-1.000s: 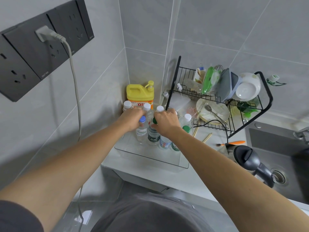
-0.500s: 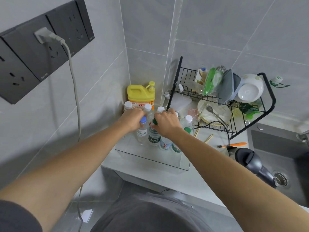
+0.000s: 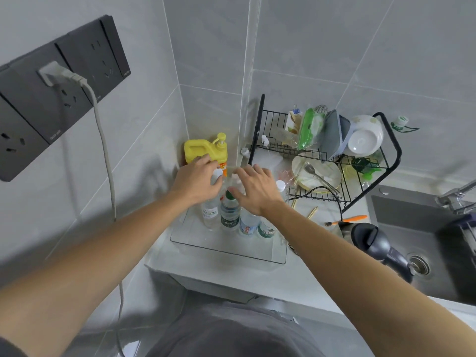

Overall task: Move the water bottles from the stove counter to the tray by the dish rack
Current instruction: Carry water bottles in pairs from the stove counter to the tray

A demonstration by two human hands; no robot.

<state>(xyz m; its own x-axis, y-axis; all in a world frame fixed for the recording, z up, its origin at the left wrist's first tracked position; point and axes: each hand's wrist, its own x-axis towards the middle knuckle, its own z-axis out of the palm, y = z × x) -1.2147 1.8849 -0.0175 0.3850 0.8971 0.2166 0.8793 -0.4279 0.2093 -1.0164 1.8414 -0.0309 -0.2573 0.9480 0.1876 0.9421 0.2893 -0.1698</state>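
Note:
Several water bottles stand in a clear tray (image 3: 226, 252) on the counter left of the black dish rack (image 3: 346, 202): a clear one with a white label (image 3: 210, 213), a green-capped one (image 3: 229, 215), one with a blue and red label (image 3: 248, 224) and one with a green label (image 3: 266, 229). Another white-capped bottle (image 3: 282, 188) stands at the tray's right. My left hand (image 3: 195, 181) hovers over the left bottles, fingers apart around a white cap (image 3: 217, 173) without gripping it. My right hand (image 3: 253, 188) is spread open just above the green cap, hiding the bottles behind it.
A yellow pump jug (image 3: 202, 150) sits in the corner behind the tray. The rack holds plates, bowls and a spoon. Chopsticks (image 3: 313, 212), an orange toothbrush (image 3: 350, 219), a dark kettle (image 3: 371, 239) and the sink (image 3: 422, 243) lie to the right. A plugged-in cord (image 3: 104, 150) hangs on the left wall.
Both hands were closed on bottle tops in the tray; now they have let go, opened their fingers and risen slightly above the bottles.

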